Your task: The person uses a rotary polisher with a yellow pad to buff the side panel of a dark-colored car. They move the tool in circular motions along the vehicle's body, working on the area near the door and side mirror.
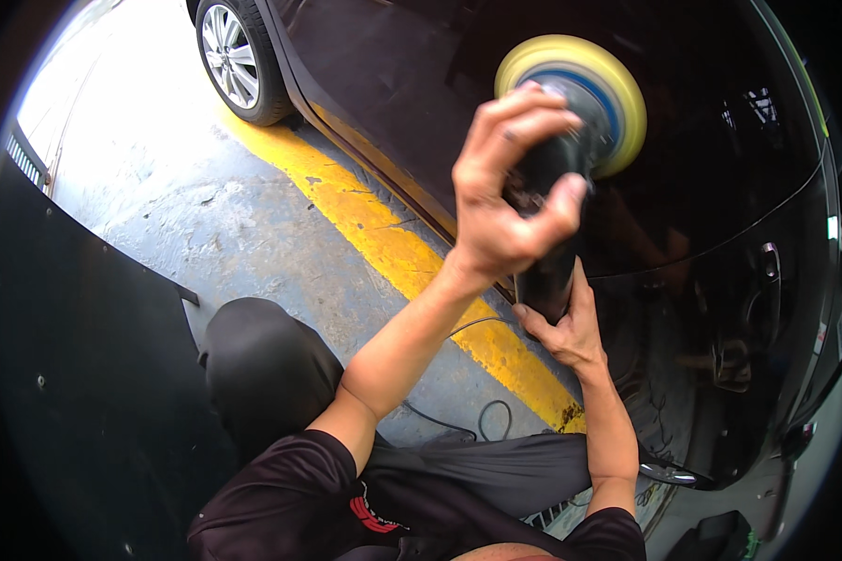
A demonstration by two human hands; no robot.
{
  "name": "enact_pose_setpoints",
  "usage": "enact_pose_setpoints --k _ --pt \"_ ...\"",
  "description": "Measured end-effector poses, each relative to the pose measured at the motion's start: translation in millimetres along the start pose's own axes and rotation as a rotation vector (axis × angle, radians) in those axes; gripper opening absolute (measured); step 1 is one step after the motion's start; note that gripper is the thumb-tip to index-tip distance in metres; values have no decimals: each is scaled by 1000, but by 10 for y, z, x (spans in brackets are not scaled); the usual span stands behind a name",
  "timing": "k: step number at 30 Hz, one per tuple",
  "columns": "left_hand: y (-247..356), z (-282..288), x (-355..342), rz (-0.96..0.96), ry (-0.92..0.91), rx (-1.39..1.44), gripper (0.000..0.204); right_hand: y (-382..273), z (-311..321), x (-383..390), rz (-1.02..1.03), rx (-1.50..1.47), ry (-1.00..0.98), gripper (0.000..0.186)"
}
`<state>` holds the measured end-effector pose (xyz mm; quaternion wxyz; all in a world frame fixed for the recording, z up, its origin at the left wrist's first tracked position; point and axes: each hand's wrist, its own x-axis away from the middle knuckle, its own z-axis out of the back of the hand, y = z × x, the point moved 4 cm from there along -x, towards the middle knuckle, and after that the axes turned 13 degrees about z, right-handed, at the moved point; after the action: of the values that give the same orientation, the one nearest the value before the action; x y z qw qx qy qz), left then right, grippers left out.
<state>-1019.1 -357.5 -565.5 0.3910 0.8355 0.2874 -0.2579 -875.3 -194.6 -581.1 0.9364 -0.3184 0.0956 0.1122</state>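
Note:
A black polisher (549, 278) with a round yellow pad (630, 98) and a blue backing ring is pressed to a dark, glossy car panel (398, 79). The pad is blurred by motion. My left hand (510, 182) is curled over the head of the polisher, just behind the pad, with fingers and thumb bent around it. Lower down, my right hand (573, 335) is wrapped round the rear of its body. Part of the tool's head is hidden behind my left hand.
A car wheel (229, 56) stands at the upper left. Beneath the car's side a worn yellow stripe (374, 234) crosses the grey floor (225, 220). A thin black cord (440, 423) loops near my knees. A dark flat panel (75, 346) borders the left side.

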Motion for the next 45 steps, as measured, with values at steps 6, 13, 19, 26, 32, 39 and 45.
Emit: enact_pose_setpoints --k 6,13,19,26,32,39,45 --pt "120 -275 234 -73 -222 63 50 369 -209 284 -219 -279 -51 78" --pt "59 -48 -9 -54 -86 7 48 31 -13 -21 32 20 21 110" --pt "-209 234 -184 136 179 115 43 -246 116 -250 61 -76 110 95" --pt "-155 254 -247 98 118 83 46 -242 46 -183 199 51 134 82" --pt "243 -353 -4 -127 -286 19 47 225 -210 219 212 -37 232 72" --pt "280 -432 124 -114 -323 24 49 404 -272 349 107 -213 237 65" --pt "119 -61 -178 -15 -47 44 43 -248 23 -165 68 54 127 96"
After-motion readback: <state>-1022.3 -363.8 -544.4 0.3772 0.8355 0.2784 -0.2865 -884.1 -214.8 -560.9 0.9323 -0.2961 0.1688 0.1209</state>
